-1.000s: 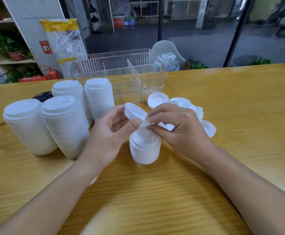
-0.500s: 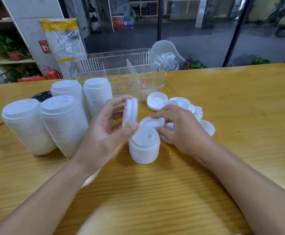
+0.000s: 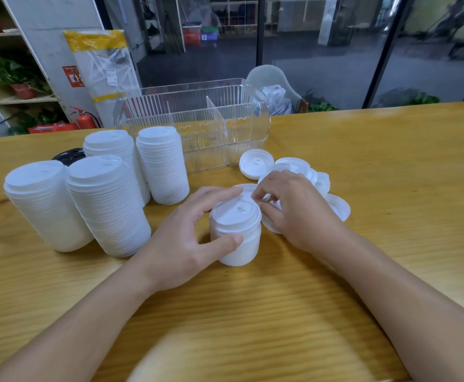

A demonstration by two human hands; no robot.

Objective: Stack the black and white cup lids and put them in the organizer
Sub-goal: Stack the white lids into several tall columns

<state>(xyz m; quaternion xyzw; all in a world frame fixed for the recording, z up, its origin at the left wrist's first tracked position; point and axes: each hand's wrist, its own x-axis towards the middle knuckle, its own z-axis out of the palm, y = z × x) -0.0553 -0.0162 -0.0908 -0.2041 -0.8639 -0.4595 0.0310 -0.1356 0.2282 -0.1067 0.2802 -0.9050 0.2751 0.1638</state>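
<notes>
Left hand (image 3: 195,238): I see it curled round the short stack of white lids (image 3: 236,232), thumb on the near side, fingers over the far rim.
Right hand (image 3: 294,210): fingertips pinching at the stack's top rim, over the loose white lids (image 3: 255,164).
Four tall lid stacks (image 3: 106,205): toward the desk's (image 3: 390,188) left edge.
Black lid (image 3: 68,157): just behind them.
Clear organizer (image 3: 197,125): by the far edge, nothing in its compartments.
</notes>
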